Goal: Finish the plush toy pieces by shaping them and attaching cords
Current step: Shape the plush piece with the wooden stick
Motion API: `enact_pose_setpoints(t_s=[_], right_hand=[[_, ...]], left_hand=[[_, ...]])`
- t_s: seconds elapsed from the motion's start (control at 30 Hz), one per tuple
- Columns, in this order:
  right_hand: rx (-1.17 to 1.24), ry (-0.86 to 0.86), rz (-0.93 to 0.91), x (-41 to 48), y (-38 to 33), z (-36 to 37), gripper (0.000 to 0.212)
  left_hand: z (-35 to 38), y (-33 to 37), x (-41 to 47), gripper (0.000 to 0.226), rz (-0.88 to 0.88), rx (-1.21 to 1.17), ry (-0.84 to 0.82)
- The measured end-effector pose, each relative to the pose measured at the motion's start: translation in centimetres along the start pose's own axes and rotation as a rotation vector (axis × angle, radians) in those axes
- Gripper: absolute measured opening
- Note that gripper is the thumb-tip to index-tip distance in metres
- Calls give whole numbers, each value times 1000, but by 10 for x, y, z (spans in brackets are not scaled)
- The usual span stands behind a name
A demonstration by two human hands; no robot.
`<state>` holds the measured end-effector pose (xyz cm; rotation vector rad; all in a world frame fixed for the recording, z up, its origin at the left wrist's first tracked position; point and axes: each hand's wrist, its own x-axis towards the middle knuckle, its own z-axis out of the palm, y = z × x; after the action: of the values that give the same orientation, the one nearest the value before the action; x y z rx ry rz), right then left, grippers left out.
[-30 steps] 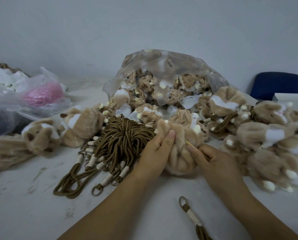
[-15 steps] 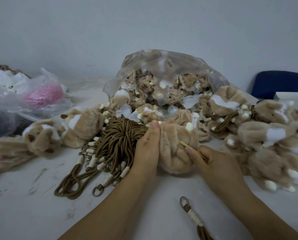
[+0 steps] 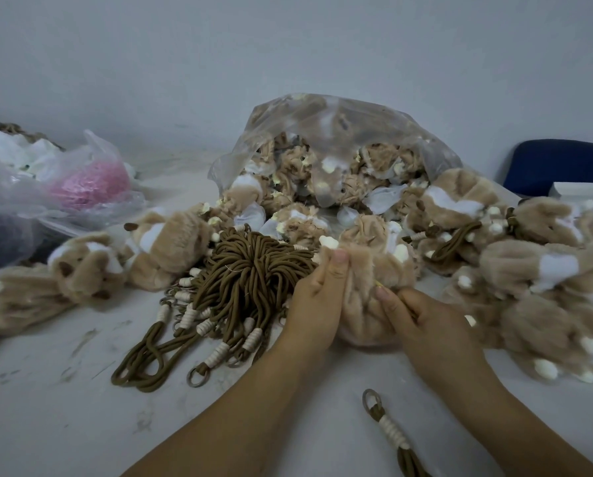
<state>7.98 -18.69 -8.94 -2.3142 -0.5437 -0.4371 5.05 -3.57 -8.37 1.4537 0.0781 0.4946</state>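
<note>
Head cam, starting at the fingertips. The left hand (image 3: 317,304) has its thumb and fingers curled in tight, pinching the top edge of the tan plush piece (image 3: 367,266), with the thumbnail facing the lens. The right hand (image 3: 422,321) is curled as well, pinching a thin pale stick (image 3: 379,285). The stick's tip is pushed into the fur on the piece's right flank, so I only see a short stub. The plush piece sits on the white table (image 3: 64,407) a bit below frame centre, squeezed between both hands.

Versus half a second back, the left thumb has slid right onto the fur. A lot less of the stick is showing, because the right hand has closed in on the piece.

My count:
- One stick and one piece being worked.
- One loose cord (image 3: 391,432) with a ring and white wrap, low and right of centre.
- One fat cord bundle (image 3: 250,280) just beside the left hand.
- Two toys with faces (image 3: 85,266) at middle left.
- A heap of toys (image 3: 529,270) on the right that's too tangled to count.
- One clear bag (image 3: 322,132) stuffed with more pieces, above centre.

Upper left there's crumpled plastic around something pink (image 3: 88,184), and upper right a blue chair back (image 3: 553,166).
</note>
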Motion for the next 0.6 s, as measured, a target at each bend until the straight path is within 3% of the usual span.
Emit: enact_pose_setpoints(t_s=[0.13, 0.3, 0.5, 0.6], right_hand=[[-6, -10, 8, 0, 1, -2, 62], [-12, -16, 12, 0, 0, -3, 58], [7, -25, 20, -3, -1, -4, 57], [66, -32, 38, -5, -6, -1, 52]], left_hand=[[-2, -1, 1, 53, 12, 33, -29], [-3, 2, 1, 35, 26, -26, 22], [-4, 9, 1, 44, 131, -167, 43], [-1, 7, -2, 40, 72, -156, 44]])
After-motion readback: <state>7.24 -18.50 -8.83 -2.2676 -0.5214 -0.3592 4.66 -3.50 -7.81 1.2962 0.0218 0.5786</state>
